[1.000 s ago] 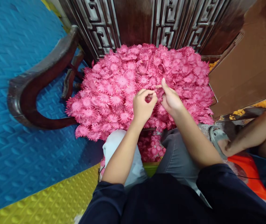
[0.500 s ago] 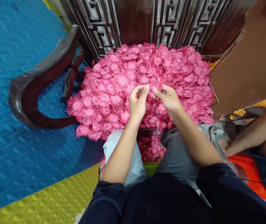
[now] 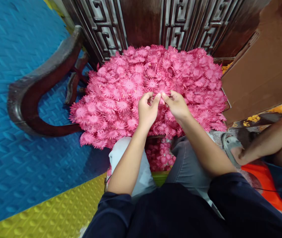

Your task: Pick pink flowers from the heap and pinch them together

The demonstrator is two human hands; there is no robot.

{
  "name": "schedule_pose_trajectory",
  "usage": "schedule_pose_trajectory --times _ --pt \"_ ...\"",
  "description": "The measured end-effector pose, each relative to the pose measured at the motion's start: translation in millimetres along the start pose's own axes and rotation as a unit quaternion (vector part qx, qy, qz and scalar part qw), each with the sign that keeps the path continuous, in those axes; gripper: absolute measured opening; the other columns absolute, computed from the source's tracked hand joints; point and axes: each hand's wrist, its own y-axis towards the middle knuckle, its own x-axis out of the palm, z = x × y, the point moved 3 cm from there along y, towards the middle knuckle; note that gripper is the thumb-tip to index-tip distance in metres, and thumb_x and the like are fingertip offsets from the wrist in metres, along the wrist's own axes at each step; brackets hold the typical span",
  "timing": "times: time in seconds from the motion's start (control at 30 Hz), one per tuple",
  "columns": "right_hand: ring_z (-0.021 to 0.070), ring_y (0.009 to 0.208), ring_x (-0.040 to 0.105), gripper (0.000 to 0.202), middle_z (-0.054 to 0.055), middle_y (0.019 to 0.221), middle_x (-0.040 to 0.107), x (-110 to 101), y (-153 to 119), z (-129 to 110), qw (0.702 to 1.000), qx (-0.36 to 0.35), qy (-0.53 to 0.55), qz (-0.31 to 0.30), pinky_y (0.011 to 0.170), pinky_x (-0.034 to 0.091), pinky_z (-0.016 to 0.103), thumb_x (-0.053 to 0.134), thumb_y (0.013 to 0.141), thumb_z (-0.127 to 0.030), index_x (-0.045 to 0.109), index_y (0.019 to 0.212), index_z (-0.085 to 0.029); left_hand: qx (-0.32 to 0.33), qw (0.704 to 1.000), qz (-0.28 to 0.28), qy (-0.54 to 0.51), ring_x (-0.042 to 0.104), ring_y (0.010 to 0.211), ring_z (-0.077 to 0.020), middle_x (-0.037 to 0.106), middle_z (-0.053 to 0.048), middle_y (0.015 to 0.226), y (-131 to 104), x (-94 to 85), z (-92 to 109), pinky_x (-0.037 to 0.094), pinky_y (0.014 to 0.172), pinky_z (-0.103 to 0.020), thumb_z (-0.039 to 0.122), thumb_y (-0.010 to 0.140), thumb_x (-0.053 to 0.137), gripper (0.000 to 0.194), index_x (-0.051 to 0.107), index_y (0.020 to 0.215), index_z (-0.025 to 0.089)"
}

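Note:
A wide heap of pink flowers [image 3: 111, 104] with thin pointed petals spreads out in front of me. Over its middle, my left hand [image 3: 149, 107] and my right hand [image 3: 177, 103] meet with their thumb tips nearly touching. Both pinch one pink flower [image 3: 162, 92], held between them by thumb and fingers. The flower's petals show just beyond the thumbs, and its underside is hidden.
A curved dark wooden armrest [image 3: 24, 99] stands at left over blue matting [image 3: 2, 148]. Carved dark panels [image 3: 141, 23] rise behind the heap, brown cardboard [image 3: 262, 72] at right. Another person's leg and sandal [image 3: 230, 148] are at lower right, beside an orange-red object [image 3: 264, 185].
My left hand has moved slightly right, so the thumbs are now closer together. Both hands now pinch the flower, which earlier showed mainly at my right hand's fingers.

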Motion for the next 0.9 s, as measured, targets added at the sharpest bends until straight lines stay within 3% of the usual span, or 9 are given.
schedule_pose_trajectory --times 0.1,0.33,0.43,0.6,0.77,0.9 --pt "0.0068 0.053 0.038 0.054 -0.006 0.051 0.044 3 -2 4 1.000 -0.011 -0.001 0.000 0.058 0.035 0.024 0.066 0.070 -0.068 0.048 0.056 -0.020 0.018 1.000 -0.004 0.012 0.040 0.056 -0.0104 0.040 0.004 0.056 -1 -0.5 1 0.036 0.058 -0.025 0.049 0.087 0.061 0.045 0.042 0.057 0.020" --pt "0.0074 0.055 0.038 0.055 -0.005 0.052 0.041 6 -4 8 1.000 0.014 0.026 0.007 0.059 0.037 0.023 0.064 0.070 -0.071 0.049 0.056 -0.020 0.012 1.000 0.003 0.000 0.035 0.054 -0.0110 0.035 0.003 0.054 -1 -0.9 2 0.033 0.056 -0.028 0.074 0.079 0.053 0.062 0.033 0.054 0.021" --pt "0.0068 0.056 0.040 0.053 -0.006 0.055 0.046 5 -4 6 0.998 0.030 0.060 0.004 0.060 0.037 0.023 0.072 0.062 -0.068 0.052 0.058 -0.019 0.007 1.000 0.016 -0.009 0.033 0.054 -0.0112 0.032 0.003 0.054 0 -2.7 1 0.032 0.056 -0.028 0.075 0.078 0.053 0.063 0.032 0.053 0.021" --pt "0.0067 0.056 0.043 0.053 -0.007 0.058 0.054 7 -5 1 0.988 0.085 0.102 -0.074 0.061 0.038 0.024 0.085 0.044 -0.059 0.056 0.061 -0.019 0.027 0.995 0.097 0.011 0.036 0.056 -0.0112 0.034 0.003 0.056 1 -11.2 -1 0.033 0.058 -0.027 0.072 0.083 0.048 0.061 0.032 0.055 0.021" --pt "0.0074 0.055 0.041 0.043 -0.006 0.056 0.050 0 -2 0 0.996 0.056 0.055 -0.036 0.059 0.034 0.024 0.084 0.058 -0.051 0.057 0.062 -0.018 0.045 0.985 0.158 0.046 0.046 0.063 -0.0124 0.042 0.002 0.062 3 -19.8 -2 0.038 0.064 -0.026 0.071 0.088 0.038 0.056 0.041 0.062 0.021" --pt "0.0078 0.051 0.034 0.047 -0.006 0.051 0.042 -4 3 8 0.998 0.055 0.016 -0.012 0.055 0.029 0.025 0.071 0.073 -0.058 0.048 0.058 -0.020 0.026 0.973 0.228 0.037 0.052 0.071 -0.0130 0.048 0.001 0.070 8 -27.9 -15 0.042 0.069 -0.025 0.074 0.086 0.035 0.055 0.048 0.073 0.022"
